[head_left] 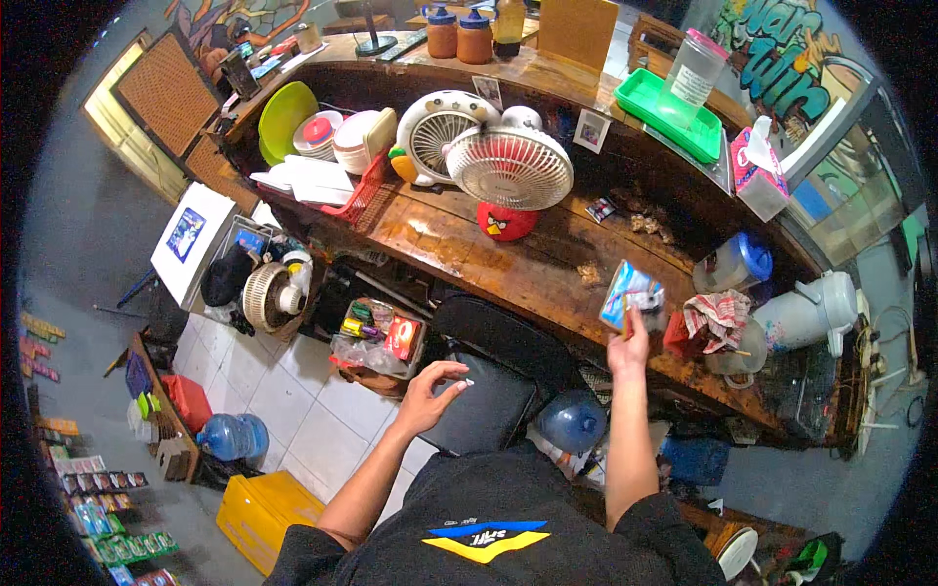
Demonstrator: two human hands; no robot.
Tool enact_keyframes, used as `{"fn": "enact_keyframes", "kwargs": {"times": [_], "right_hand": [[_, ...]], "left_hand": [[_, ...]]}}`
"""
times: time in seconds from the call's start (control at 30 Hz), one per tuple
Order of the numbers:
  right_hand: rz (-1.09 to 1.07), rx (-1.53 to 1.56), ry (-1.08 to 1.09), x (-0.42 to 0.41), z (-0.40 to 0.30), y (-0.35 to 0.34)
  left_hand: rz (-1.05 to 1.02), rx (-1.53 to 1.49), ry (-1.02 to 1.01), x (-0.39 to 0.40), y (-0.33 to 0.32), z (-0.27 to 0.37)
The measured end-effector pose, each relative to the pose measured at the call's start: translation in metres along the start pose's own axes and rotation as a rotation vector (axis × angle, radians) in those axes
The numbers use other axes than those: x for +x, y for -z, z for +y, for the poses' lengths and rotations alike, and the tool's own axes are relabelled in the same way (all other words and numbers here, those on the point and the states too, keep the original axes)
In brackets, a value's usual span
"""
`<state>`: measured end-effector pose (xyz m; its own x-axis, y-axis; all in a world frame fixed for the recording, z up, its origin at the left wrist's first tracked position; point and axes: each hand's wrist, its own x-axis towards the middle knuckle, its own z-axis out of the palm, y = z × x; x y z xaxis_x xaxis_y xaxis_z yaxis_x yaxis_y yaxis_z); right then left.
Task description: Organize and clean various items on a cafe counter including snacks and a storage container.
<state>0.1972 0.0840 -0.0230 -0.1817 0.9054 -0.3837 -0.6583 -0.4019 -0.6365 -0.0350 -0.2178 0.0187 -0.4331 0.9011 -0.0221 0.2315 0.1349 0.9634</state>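
Note:
My right hand (pixel 629 351) is shut on a blue and white sachet (pixel 626 284), held over the right part of the wooden counter (pixel 469 249). The sachet is partly blurred, and its printing is not readable. My left hand (pixel 429 399) hangs in the air above a black chair seat (pixel 487 392), thumb and fingers apart. A tiny white scrap (pixel 470 381) shows at the thumb tip; it looks loose rather than pinched. To the right of the sachet are a red-and-white checked cloth (pixel 717 319) and a clear jar with a blue lid (pixel 733 262).
Two fans stand on the counter, one with a red base (pixel 507 220). A red basket (pixel 366 198) beside them holds dishes. An air pot (pixel 810 311) occupies the right end. Below are a box of packets (pixel 385 333), a blue water jug (pixel 233 437) and a yellow crate (pixel 267 516).

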Motion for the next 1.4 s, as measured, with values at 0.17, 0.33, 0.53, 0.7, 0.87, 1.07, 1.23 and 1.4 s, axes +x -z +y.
{"fn": "enact_keyframes", "kwargs": {"times": [0.17,0.33,0.53,0.7,0.87,1.07,1.23,1.4], "right_hand": [[-0.09,-0.122,0.052,-0.059,0.047,-0.023],[-0.379,-0.266,-0.007,-0.117,0.07,-0.07],[-0.499,-0.795,0.208,-0.16,0.074,-0.102],[-0.482,-0.851,0.251,-0.162,0.069,-0.092],[-0.532,-0.559,0.06,-0.135,0.056,-0.063],[-0.45,-0.47,-0.005,-0.092,0.045,-0.03],[-0.297,-0.322,0.015,-0.047,0.02,-0.003],[-0.239,-0.49,0.043,0.007,-0.007,0.034]], "left_hand": [[0.03,-0.14,0.084,0.012,0.004,-0.012],[-0.108,-0.425,0.091,0.068,-0.019,0.031],[-0.177,-0.415,-0.024,0.066,-0.024,0.048],[-0.172,-0.41,-0.048,0.071,-0.038,0.037],[-0.152,-0.547,-0.002,0.081,-0.065,0.032],[-0.113,-0.414,-0.098,0.097,-0.113,0.018],[-0.118,0.005,0.031,0.128,-0.132,0.032],[-0.027,0.345,-0.264,0.218,-0.164,0.033]]}}
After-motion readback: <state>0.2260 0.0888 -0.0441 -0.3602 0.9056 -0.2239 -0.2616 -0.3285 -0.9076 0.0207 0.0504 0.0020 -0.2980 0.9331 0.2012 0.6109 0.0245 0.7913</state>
